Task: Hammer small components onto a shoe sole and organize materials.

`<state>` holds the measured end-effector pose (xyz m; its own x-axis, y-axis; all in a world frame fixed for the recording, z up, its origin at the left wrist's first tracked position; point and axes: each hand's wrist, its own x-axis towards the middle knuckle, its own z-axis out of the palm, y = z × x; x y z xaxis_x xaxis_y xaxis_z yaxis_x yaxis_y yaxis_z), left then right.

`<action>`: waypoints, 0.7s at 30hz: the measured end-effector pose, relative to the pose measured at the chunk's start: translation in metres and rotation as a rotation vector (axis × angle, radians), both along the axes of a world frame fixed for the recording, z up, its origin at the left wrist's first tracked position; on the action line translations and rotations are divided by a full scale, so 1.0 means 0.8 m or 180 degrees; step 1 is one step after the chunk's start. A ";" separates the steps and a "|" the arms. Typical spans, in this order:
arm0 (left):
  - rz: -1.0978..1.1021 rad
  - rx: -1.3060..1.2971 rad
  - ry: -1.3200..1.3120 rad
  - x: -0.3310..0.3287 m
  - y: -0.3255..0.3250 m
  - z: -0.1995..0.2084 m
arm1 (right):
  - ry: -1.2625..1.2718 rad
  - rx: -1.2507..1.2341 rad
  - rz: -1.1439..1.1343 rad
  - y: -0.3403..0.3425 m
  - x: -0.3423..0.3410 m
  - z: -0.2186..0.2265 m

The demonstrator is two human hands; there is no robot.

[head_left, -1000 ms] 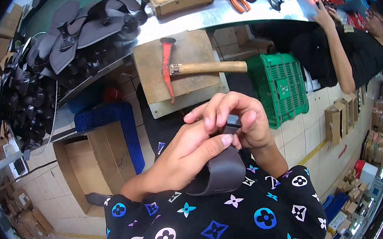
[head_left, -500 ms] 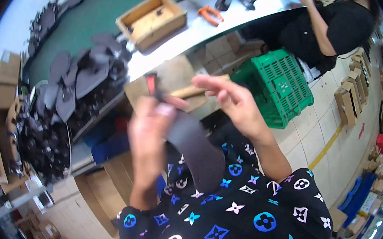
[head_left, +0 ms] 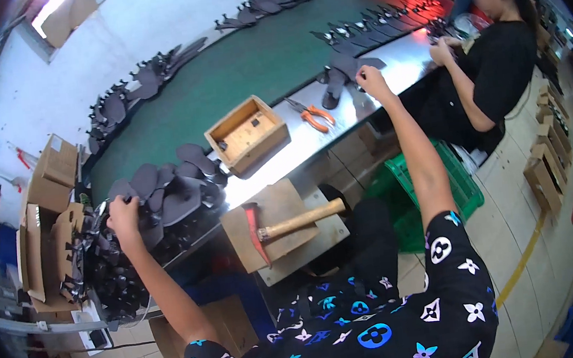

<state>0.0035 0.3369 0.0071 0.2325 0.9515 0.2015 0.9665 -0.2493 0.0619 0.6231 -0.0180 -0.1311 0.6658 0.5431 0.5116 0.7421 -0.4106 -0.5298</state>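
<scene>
Soles (head_left: 180, 200) are lying heaped at the left end of the table (head_left: 407, 65), and the left hand (head_left: 123, 214) is curling at their edge. The right hand (head_left: 372, 80) is bending over a smaller dark cluster (head_left: 342, 68) near orange-handled pliers (head_left: 307, 112). Whether either grip is holding anything, I cannot tell.

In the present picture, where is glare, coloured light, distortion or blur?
Head view: whitish glare on the shiny silver metal strip; head view: red glow at the right end of the long green tabletop; head view: straight edges bend, corners turn black; head view: bare left hand and bare right hand show little blur.
</scene>
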 end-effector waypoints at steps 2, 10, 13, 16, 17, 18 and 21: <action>0.0234 0.0327 0.0186 0.000 -0.048 0.020 | 0.1269 0.1274 0.0298 0.049 -0.053 0.032; -0.3348 0.0983 -0.2225 0.143 -0.316 0.032 | 0.3971 0.1972 0.2614 -0.019 -0.482 0.195; -0.3530 0.1065 -0.2361 0.105 -0.327 -0.008 | -0.0022 0.1837 0.2058 -0.024 -0.506 0.117; -0.2651 0.0188 -0.3548 0.081 -0.337 -0.022 | -0.1140 0.0562 0.1883 -0.027 -0.490 0.077; -0.2326 0.0099 -0.3922 0.074 -0.339 -0.019 | -0.1116 0.0557 0.1880 -0.038 -0.490 0.057; -0.1943 -0.0395 -0.4146 0.071 -0.345 -0.001 | -0.0557 -0.0090 0.1625 -0.056 -0.488 0.034; -0.1796 -0.1541 -0.4657 0.086 -0.339 -0.002 | -0.0101 -0.1518 0.1092 -0.115 -0.469 0.020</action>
<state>0.0724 0.0657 0.0054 0.4421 0.8536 0.2755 -0.1818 -0.2155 0.9594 0.2478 -0.1097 -0.1151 0.3996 0.8999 0.1747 0.8872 -0.3317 -0.3208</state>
